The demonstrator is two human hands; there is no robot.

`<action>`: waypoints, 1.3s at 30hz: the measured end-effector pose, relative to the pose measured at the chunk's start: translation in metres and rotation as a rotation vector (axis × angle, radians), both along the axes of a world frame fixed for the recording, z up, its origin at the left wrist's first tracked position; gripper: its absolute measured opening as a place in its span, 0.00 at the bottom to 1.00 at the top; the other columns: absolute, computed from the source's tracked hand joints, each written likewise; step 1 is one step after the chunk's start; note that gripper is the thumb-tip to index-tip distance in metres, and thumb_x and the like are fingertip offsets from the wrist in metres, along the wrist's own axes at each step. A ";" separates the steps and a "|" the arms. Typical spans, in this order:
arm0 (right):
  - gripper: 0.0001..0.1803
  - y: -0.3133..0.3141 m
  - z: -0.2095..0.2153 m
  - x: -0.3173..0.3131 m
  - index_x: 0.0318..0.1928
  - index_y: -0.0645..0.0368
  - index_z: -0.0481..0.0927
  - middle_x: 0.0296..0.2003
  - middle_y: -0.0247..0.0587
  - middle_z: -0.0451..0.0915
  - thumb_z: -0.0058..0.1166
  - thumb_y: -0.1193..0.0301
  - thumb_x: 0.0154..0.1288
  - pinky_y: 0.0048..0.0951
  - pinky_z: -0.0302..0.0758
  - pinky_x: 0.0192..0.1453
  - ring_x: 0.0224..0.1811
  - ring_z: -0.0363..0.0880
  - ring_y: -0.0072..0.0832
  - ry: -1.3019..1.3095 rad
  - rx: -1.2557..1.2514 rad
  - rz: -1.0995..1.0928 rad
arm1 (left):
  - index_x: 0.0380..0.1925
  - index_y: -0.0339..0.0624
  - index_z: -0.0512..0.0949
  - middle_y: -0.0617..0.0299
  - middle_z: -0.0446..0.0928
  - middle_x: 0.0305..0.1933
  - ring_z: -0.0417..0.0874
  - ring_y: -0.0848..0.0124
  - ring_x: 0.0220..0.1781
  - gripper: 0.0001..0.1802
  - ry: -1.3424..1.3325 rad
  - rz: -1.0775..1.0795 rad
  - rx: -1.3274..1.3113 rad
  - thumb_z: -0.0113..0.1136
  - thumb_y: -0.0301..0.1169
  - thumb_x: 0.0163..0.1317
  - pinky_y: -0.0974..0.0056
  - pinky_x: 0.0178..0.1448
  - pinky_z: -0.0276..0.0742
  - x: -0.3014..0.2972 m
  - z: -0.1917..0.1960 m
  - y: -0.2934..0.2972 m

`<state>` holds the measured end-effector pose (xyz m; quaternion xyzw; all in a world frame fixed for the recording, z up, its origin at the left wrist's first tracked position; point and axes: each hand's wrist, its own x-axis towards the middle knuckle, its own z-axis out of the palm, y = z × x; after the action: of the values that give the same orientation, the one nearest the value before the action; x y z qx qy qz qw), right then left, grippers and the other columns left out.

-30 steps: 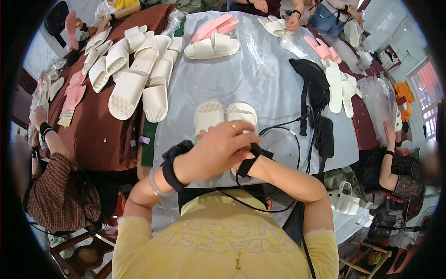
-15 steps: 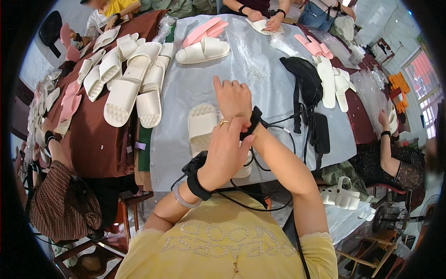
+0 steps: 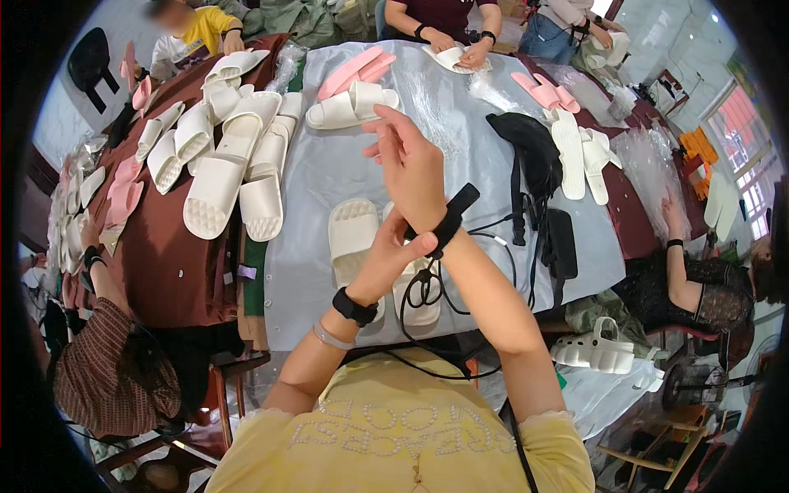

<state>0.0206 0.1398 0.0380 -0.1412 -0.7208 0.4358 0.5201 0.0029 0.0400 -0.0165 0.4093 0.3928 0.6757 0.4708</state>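
Head view. Right hand [image 3: 411, 164] raised above the table, fingers stretched out and loosely spread, holding nothing. A black wrist strap [image 3: 450, 220] wraps the right wrist, one end sticking out to the right. Left hand [image 3: 393, 259] closed around the right wrist just below the strap, thumb pressed on the strap's lower edge. The left wrist carries its own black band [image 3: 353, 307] and a thin clear bangle below it.

A black cable [image 3: 427, 287] loops down from the strap over the table edge toward the yellow shirt [image 3: 394, 435].

Directly under the hands, a pair of cream slippers [image 3: 352, 238] lies on the grey sheet [image 3: 329, 172] covering the table; the right one is mostly hidden by the arms. Further off on the sheet: another cream pair [image 3: 352, 107] with a pink pair [image 3: 355, 70] behind it. Right of the hands, a black bag [image 3: 530, 152] with straps. Left, on the brown cloth [image 3: 156, 263], many cream slippers [image 3: 222, 177] in rows. Other people sit round the table edges.
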 end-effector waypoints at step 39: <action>0.11 -0.023 -0.005 0.004 0.34 0.55 0.71 0.20 0.29 0.67 0.51 0.69 0.47 0.24 0.64 0.21 0.19 0.70 0.24 -0.226 1.106 -0.293 | 0.64 0.35 0.54 0.55 0.66 0.58 0.65 0.65 0.62 0.51 0.127 -0.447 0.158 0.70 0.40 0.42 0.62 0.65 0.58 0.009 0.001 0.023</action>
<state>0.0249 0.1171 0.0332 0.0075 -0.8653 -0.0997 0.4912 0.0115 0.0631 -0.0157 0.5632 0.2671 0.5563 0.5496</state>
